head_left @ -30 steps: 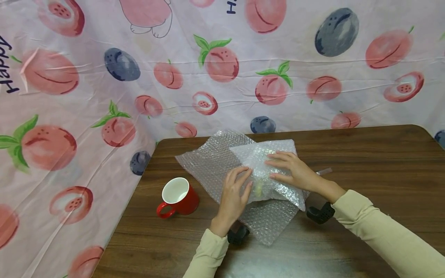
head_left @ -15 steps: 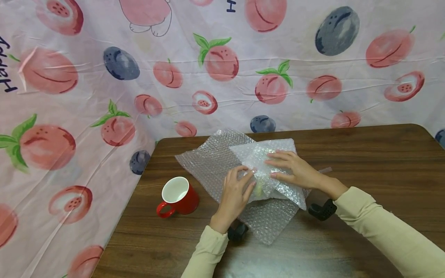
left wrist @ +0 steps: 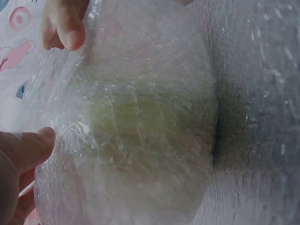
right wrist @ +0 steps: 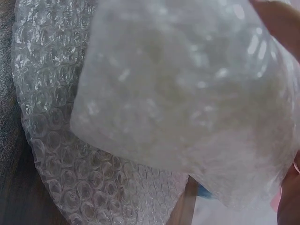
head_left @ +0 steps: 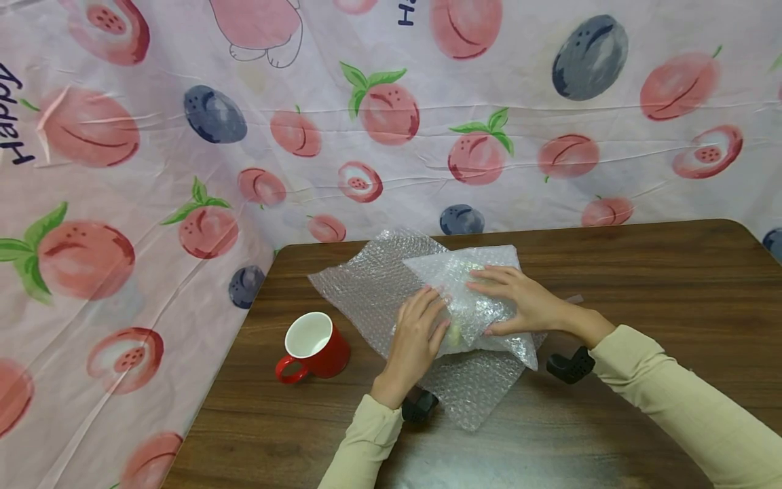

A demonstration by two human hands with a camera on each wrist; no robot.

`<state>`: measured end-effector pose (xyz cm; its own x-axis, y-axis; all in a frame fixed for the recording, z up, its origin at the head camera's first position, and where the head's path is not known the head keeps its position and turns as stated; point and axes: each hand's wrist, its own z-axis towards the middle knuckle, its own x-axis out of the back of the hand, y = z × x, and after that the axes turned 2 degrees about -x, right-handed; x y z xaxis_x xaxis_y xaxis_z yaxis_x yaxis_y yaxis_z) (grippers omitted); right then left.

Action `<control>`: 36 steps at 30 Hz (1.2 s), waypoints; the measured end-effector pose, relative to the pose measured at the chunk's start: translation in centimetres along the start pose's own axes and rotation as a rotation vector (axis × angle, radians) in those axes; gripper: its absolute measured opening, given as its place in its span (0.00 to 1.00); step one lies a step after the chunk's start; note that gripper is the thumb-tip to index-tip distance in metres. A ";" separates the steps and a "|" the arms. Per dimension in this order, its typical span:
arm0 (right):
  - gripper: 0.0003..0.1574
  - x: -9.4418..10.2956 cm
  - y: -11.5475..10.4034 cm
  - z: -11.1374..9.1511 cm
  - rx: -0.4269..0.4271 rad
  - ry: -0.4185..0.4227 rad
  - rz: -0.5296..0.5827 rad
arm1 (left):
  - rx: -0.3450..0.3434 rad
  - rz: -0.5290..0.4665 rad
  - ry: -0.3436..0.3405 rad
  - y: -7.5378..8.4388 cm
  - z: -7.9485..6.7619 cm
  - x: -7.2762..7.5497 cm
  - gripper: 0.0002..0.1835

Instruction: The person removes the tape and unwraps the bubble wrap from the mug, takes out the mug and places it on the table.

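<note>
A whitish bubble-wrap bundle (head_left: pixel 455 272) lies in the head view over a flat bubble-wrap sheet (head_left: pixel 366 285). Something yellow-green shows blurred through its layers; what it is stays hidden. On the bundle's left side rest the bent fingers of my left hand (head_left: pixel 412 336), thumb spread from the fingertips. My right hand (head_left: pixel 528 302) lies across the right side with fingers spread and the thumb lower down. Up close in the left wrist view, the wrap (left wrist: pixel 150 122) is folded over the yellow-green patch. The right wrist view shows a loose corner of the bundle (right wrist: pixel 140 117) above the sheet.
A red mug (head_left: pixel 330 353) with a white inside stands upright left of the sheet, handle toward the near left. The brown wooden table (head_left: pixel 660 285) ends at a fruit-printed cloth (head_left: pixel 519 81) behind it. A black wrist device (head_left: pixel 571 367) sits under each wrist.
My right thumb has moved down and nearer along the bundle, widening its spread from the fingers. My left fingers have shifted slightly on the wrap. The mug has stayed put.
</note>
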<state>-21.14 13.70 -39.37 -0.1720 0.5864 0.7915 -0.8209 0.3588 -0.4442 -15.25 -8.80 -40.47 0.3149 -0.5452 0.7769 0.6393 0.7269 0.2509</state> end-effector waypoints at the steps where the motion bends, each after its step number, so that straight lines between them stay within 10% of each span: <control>1: 0.46 0.0 0.1 0.0 0.005 0.005 0.001 | 0.000 -0.002 -0.004 0.0 0.0 0.0 0.18; 36: 0.31 -0.4 0.0 0.3 -0.067 0.075 -0.001 | 0.050 -0.048 -0.005 -0.2 -0.6 -0.6 0.16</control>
<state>-21.17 13.26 -39.57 -0.1278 0.6376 0.7597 -0.7824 0.4059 -0.4723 -15.18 -8.83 -41.35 0.2814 -0.5779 0.7660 0.6179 0.7199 0.3161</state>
